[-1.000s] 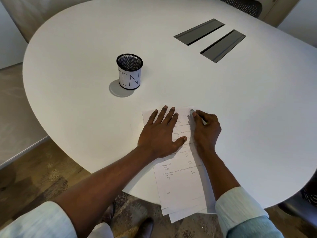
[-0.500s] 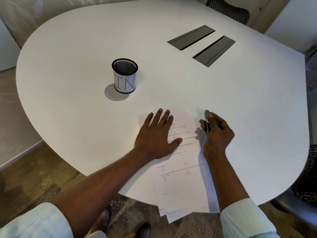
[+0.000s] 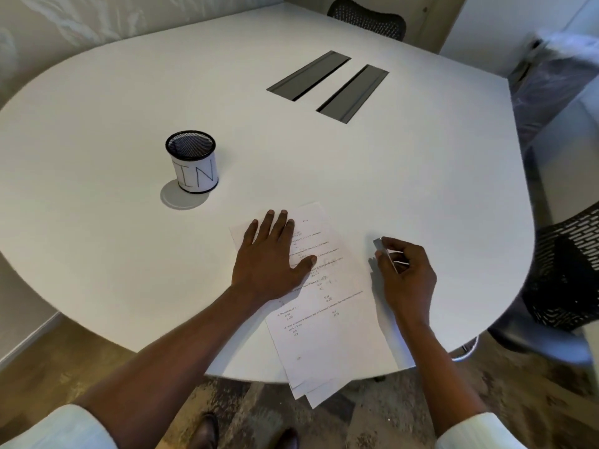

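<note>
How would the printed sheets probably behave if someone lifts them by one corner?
The printed sheets look thin, so they would likely droop and fan apart, since their lower edges are already staggered. They overhang the table edge, so without the left hand pressing flat on them, a push might slide them off.

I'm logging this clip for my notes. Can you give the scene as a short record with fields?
left hand: lies flat on the stack of white printed paper sheets
right hand: grips a slim dark pen-like object
sheets: overhang the near edge of the white rounded table
cup: black mesh cup with white "IN" label, upright, apart from both hands
</note>
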Motion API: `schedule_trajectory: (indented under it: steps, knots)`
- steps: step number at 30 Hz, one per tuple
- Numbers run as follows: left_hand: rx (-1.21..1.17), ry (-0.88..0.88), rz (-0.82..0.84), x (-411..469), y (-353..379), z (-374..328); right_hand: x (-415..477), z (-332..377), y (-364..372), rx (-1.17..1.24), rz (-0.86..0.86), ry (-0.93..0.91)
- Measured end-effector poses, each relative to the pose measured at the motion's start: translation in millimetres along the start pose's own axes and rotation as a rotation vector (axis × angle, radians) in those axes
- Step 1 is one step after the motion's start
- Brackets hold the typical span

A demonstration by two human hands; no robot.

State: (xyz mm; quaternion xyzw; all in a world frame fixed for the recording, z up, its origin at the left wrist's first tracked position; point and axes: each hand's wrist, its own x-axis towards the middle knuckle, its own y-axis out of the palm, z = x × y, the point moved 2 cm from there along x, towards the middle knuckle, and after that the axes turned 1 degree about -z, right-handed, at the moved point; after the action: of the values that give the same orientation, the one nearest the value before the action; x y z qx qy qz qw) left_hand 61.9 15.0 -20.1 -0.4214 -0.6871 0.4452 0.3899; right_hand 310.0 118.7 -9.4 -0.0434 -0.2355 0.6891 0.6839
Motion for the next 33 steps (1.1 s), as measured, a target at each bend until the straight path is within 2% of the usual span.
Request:
schedule_trajectory:
  steps: [9,15,18,22,28,33]
  knots:
    - [0.144,-0.09,0.135,41,-18,-18,-16,-3,10,-0.04,0.005,-0.037]
    - [0.071,-0.08,0.222,83,-22,-39,-15,-3,11,-0.044,-0.006,-0.048]
    - [0.081,-0.055,0.219,96,-23,-52,-15,-3,10,-0.056,-0.019,-0.054]
    - [0.074,-0.128,0.193,110,-33,-58,-15,-3,9,-0.044,-0.021,-0.043]
    - [-0.198,-0.404,0.199,121,-50,-51,-17,0,4,0.115,-0.035,0.103]
    - [-0.505,-0.453,0.169,118,-60,-36,-17,-2,0,0.227,-0.063,0.189]
